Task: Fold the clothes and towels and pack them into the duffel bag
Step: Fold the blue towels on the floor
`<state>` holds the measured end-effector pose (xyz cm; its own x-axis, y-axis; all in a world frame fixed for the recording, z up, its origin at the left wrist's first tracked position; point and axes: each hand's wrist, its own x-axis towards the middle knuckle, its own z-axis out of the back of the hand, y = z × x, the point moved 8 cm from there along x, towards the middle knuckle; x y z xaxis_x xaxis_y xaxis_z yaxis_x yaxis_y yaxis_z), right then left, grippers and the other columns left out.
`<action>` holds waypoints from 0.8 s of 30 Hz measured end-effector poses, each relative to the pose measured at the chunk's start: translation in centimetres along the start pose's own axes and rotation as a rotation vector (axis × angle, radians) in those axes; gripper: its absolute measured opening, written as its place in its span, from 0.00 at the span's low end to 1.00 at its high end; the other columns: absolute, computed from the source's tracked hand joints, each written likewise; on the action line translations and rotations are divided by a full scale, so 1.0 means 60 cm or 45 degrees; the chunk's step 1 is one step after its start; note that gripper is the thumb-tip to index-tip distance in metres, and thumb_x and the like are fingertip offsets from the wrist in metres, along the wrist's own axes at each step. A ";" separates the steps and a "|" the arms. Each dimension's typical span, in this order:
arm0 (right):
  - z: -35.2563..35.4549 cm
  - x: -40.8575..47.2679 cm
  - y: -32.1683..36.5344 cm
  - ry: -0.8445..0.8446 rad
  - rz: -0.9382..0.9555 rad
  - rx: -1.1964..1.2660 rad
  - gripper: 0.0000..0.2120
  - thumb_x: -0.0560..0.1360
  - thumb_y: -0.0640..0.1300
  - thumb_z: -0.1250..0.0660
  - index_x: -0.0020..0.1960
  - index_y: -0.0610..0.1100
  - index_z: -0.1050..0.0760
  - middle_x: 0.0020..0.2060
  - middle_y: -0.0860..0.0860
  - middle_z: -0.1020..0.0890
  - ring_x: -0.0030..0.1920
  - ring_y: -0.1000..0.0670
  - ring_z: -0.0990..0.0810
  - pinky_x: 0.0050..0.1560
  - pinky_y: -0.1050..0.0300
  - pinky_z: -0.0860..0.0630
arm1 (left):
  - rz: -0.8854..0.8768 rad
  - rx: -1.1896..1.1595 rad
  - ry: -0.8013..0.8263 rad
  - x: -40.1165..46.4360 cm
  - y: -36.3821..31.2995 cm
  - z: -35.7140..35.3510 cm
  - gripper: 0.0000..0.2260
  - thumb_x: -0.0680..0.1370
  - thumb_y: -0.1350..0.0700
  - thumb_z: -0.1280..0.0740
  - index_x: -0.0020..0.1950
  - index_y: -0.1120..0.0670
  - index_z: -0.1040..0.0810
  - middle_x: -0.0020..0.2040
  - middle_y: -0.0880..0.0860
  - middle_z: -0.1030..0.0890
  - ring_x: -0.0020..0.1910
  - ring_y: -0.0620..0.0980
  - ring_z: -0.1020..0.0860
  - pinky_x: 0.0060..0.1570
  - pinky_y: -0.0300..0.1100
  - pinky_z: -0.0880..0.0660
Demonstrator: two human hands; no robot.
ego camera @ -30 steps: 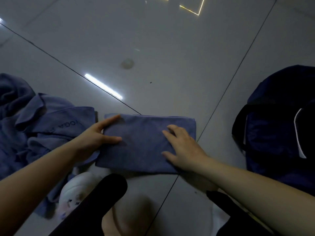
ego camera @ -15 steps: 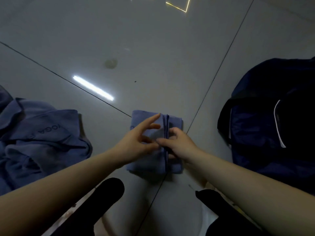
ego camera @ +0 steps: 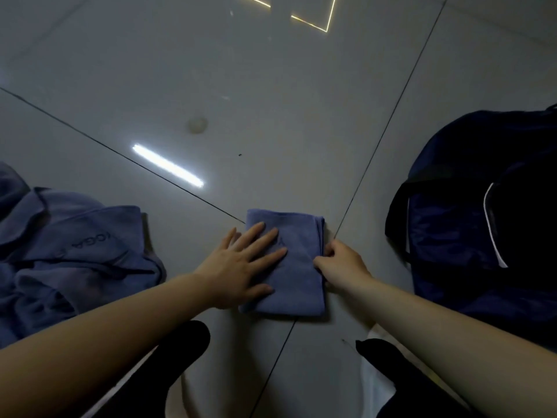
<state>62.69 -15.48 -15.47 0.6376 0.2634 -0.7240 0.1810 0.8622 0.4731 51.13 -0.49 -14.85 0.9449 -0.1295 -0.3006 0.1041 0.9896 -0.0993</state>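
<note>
A folded towel [ego camera: 297,267] lies on the floor [ego camera: 271,86], a heap of towels [ego camera: 69,260] to its left, the duffel bag [ego camera: 482,221] to its right.

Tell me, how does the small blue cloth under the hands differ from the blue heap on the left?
The folded towel is a neat flat rectangle; the pile of clothes lies crumpled. The left hand presses the towel; nothing touches the pile. Both are similar blue.

Blue-grey towel [ego camera: 297,267], navy duffel bag [ego camera: 470,236]
</note>
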 end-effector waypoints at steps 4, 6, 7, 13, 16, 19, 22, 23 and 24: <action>0.008 -0.001 0.014 -0.043 0.063 -0.059 0.16 0.73 0.48 0.29 0.54 0.44 0.33 0.48 0.49 0.25 0.46 0.47 0.25 0.41 0.57 0.31 | -0.003 0.021 -0.017 0.006 -0.008 0.002 0.32 0.75 0.31 0.48 0.76 0.45 0.39 0.75 0.55 0.36 0.73 0.60 0.38 0.62 0.62 0.32; 0.012 -0.001 0.022 -0.047 0.079 -0.132 0.20 0.73 0.47 0.29 0.59 0.42 0.33 0.50 0.49 0.25 0.49 0.47 0.24 0.42 0.58 0.33 | 0.019 0.043 0.025 0.008 -0.008 -0.001 0.32 0.75 0.32 0.49 0.75 0.45 0.37 0.75 0.55 0.35 0.73 0.60 0.36 0.63 0.64 0.32; 0.012 0.001 0.024 -0.039 0.070 -0.169 0.20 0.73 0.46 0.29 0.61 0.42 0.32 0.51 0.48 0.23 0.50 0.45 0.23 0.43 0.58 0.32 | 0.030 0.031 0.045 0.010 -0.010 -0.002 0.32 0.74 0.32 0.49 0.75 0.45 0.37 0.74 0.55 0.34 0.72 0.60 0.35 0.62 0.64 0.31; 0.013 0.011 0.031 0.018 0.090 -0.304 0.16 0.71 0.45 0.29 0.58 0.45 0.24 0.53 0.44 0.18 0.51 0.43 0.20 0.48 0.55 0.24 | -0.101 0.009 -0.079 0.005 -0.009 0.029 0.29 0.77 0.33 0.49 0.74 0.44 0.34 0.75 0.54 0.34 0.73 0.58 0.37 0.66 0.65 0.35; 0.012 0.010 0.028 0.014 0.101 -0.332 0.15 0.73 0.45 0.31 0.59 0.47 0.25 0.53 0.46 0.19 0.51 0.45 0.20 0.47 0.56 0.24 | -0.274 0.127 -0.007 -0.006 0.005 0.030 0.30 0.78 0.32 0.52 0.77 0.42 0.42 0.77 0.53 0.41 0.76 0.58 0.44 0.72 0.63 0.45; 0.016 0.010 0.026 0.024 0.114 -0.340 0.16 0.74 0.45 0.31 0.61 0.48 0.26 0.55 0.47 0.19 0.53 0.45 0.21 0.47 0.58 0.26 | -0.225 0.090 0.068 0.005 0.011 0.014 0.31 0.77 0.31 0.55 0.78 0.40 0.54 0.78 0.53 0.53 0.76 0.59 0.57 0.73 0.60 0.55; 0.031 0.013 0.021 0.014 0.115 -0.363 0.15 0.74 0.46 0.32 0.60 0.48 0.27 0.56 0.47 0.19 0.53 0.44 0.21 0.45 0.58 0.28 | -0.200 0.075 -0.009 0.019 -0.013 0.013 0.30 0.76 0.31 0.53 0.76 0.44 0.43 0.75 0.55 0.37 0.74 0.59 0.41 0.68 0.56 0.38; 0.037 0.014 0.020 0.013 0.125 -0.352 0.15 0.74 0.46 0.32 0.60 0.49 0.27 0.55 0.47 0.19 0.53 0.45 0.21 0.45 0.58 0.27 | -0.180 0.060 -0.054 0.022 -0.016 0.015 0.30 0.75 0.32 0.51 0.74 0.44 0.38 0.73 0.54 0.32 0.72 0.59 0.35 0.66 0.54 0.35; 0.041 0.013 0.021 0.022 0.141 -0.334 0.16 0.73 0.46 0.32 0.61 0.49 0.27 0.55 0.48 0.19 0.53 0.45 0.21 0.46 0.57 0.26 | -0.163 -0.001 -0.114 0.025 -0.021 0.020 0.30 0.75 0.32 0.50 0.73 0.44 0.35 0.72 0.54 0.30 0.70 0.58 0.31 0.64 0.53 0.33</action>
<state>65.27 -15.27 -14.21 0.6295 0.3679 -0.6844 -0.0906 0.9096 0.4056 52.79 -1.87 -14.05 0.9478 -0.2485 -0.1997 0.2252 0.9653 -0.1321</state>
